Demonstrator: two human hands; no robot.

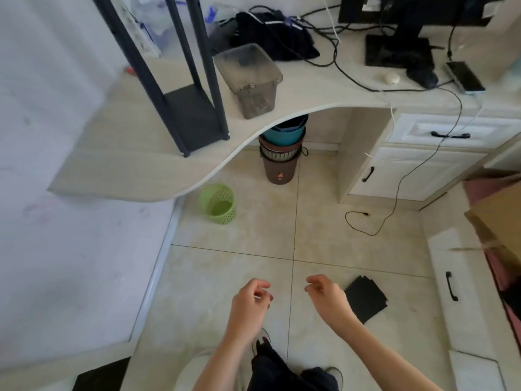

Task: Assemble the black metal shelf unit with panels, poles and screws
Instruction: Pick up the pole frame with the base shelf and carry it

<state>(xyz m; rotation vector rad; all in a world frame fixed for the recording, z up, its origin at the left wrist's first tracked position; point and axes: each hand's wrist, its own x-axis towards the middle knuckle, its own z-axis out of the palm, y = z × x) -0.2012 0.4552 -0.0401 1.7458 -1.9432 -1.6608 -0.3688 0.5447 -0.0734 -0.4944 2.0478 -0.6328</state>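
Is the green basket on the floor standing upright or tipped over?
Tipped. The green basket leans on the floor, its open mouth turned sideways toward the camera.

Shelf unit poles cut off by top edge, blurred.

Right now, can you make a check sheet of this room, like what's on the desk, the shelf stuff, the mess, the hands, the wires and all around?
Surface: curved pale desk; beige tiled floor.
Job's things: black shelf frame stands upright on the desk; black panels lie on the floor.
Clutter: clear plastic box, dark cloth, green basket, stacked bins.
Grips: left hand and right hand hover over the floor, fingers loosely curled; held item cannot be told.
Cables: black cable trails from desk to floor.
Surroundings: white drawers, cardboard box.
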